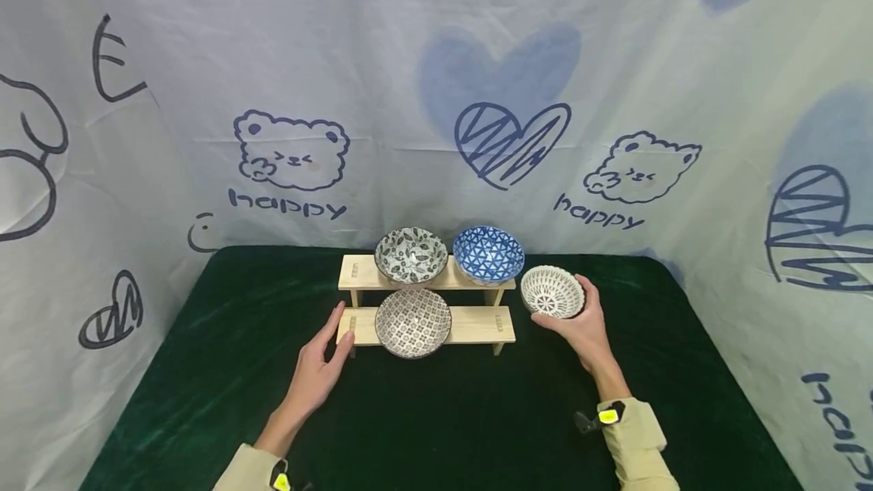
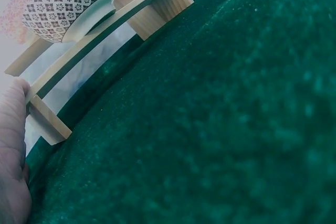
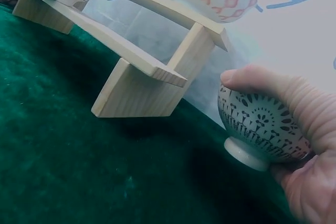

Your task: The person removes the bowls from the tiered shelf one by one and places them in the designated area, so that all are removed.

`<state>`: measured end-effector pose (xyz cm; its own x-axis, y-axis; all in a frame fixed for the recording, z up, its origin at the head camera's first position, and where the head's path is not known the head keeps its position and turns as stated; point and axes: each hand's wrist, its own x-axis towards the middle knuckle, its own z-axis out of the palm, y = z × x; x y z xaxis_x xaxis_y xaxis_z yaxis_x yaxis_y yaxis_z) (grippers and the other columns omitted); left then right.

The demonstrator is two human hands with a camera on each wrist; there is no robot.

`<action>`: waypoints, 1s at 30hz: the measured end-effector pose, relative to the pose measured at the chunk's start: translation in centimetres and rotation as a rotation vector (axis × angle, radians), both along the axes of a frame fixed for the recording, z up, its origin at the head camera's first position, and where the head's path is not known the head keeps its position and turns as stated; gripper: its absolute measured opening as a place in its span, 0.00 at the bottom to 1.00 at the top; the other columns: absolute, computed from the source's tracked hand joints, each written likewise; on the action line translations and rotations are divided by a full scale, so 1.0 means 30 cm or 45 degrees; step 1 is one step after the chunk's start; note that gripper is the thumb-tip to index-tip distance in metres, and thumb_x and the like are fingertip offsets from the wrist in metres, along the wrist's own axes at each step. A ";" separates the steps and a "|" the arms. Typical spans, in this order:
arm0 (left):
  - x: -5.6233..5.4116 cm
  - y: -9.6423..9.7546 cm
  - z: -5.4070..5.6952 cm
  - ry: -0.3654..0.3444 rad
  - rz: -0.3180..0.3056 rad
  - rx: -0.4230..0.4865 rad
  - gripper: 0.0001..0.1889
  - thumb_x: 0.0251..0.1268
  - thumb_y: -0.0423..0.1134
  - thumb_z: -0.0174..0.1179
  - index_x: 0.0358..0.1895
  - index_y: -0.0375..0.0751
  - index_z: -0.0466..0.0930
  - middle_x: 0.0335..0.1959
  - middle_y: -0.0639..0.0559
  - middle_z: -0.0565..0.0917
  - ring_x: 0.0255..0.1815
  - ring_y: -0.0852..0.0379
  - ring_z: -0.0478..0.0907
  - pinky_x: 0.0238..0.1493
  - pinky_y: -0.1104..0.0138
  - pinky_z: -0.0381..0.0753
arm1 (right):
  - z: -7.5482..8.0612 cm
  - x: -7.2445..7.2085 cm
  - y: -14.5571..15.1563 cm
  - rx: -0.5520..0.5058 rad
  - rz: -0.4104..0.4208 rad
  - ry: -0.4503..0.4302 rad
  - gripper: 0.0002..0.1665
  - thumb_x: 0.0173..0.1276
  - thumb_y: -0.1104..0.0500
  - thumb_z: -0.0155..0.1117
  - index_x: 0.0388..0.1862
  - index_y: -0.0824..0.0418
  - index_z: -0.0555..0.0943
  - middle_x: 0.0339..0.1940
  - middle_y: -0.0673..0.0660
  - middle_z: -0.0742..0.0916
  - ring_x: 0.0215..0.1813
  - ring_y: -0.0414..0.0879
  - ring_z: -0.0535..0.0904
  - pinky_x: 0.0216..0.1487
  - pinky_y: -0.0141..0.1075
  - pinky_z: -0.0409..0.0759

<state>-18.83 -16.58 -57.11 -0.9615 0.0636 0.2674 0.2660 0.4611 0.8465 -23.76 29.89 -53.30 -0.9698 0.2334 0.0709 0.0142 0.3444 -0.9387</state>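
My right hand [image 1: 583, 324] grips a small white bowl with a dark pattern [image 1: 552, 292] by its rim, held to the right of a two-tier wooden stand [image 1: 470, 324]. In the right wrist view the thumb lies over the rim of this bowl [image 3: 260, 124], and its foot shows above the cloth. My left hand [image 1: 317, 370] is at the left end of the lower tier, thumb and fingers apart, fingertips right at the wood. On that tier sits a brown-patterned bowl [image 1: 413, 323]. The upper tier bears a leaf-patterned bowl [image 1: 411, 256] and a blue bowl with triangles [image 1: 489, 254].
A dark green cloth [image 1: 450, 423] covers the table under the stand. Behind and at both sides hangs a pale curtain [image 1: 395, 188] printed with hearts and bears. The lower tier has bare wood [image 1: 480, 317] to the right of its bowl.
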 end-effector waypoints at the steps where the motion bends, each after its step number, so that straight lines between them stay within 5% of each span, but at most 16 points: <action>1: -0.002 0.001 0.000 0.004 0.000 0.003 0.32 0.83 0.48 0.54 0.83 0.41 0.59 0.82 0.41 0.61 0.82 0.40 0.58 0.78 0.38 0.60 | 0.001 -0.011 -0.002 -0.001 -0.002 0.008 0.70 0.52 0.58 0.88 0.84 0.57 0.50 0.79 0.64 0.65 0.76 0.60 0.65 0.78 0.58 0.64; 15: 0.007 0.000 0.002 0.002 0.009 0.001 0.32 0.83 0.48 0.54 0.83 0.41 0.59 0.82 0.41 0.61 0.82 0.41 0.59 0.79 0.40 0.59 | -0.029 -0.088 -0.026 -0.018 -0.065 0.000 0.70 0.53 0.57 0.88 0.84 0.57 0.50 0.79 0.65 0.65 0.76 0.62 0.65 0.79 0.56 0.64; 30: 0.008 0.000 -0.001 0.002 0.014 -0.015 0.33 0.83 0.48 0.55 0.83 0.40 0.59 0.82 0.40 0.61 0.82 0.41 0.59 0.79 0.40 0.59 | -0.093 -0.088 -0.041 -0.056 -0.147 -0.024 0.70 0.57 0.51 0.85 0.86 0.55 0.46 0.82 0.65 0.61 0.80 0.61 0.59 0.82 0.58 0.55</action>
